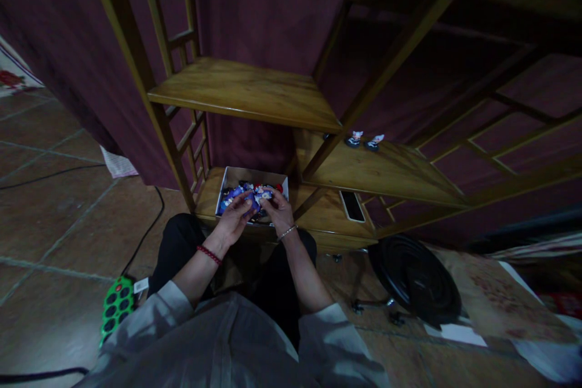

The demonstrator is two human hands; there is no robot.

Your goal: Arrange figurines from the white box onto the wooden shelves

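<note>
My left hand [235,218] and my right hand [279,209] meet over a white box [257,177] on the low wooden shelf. Between them, fingers closed on it from both sides, is a small blue and white figurine [262,195]. Its finer details are too small to make out. Under and around my hands the box holds several more small figures in blue, purple, black and red [233,195]. A red bead bracelet circles my left wrist, and a silver bangle my right.
On the middle shelf [382,173] stand small figurines [354,139]. A phone [352,206] lies on the lower shelf. Slanted wooden posts frame the unit. A black round stool [416,279] is at right; a green power strip [117,306] with its cable lies on the tiled floor.
</note>
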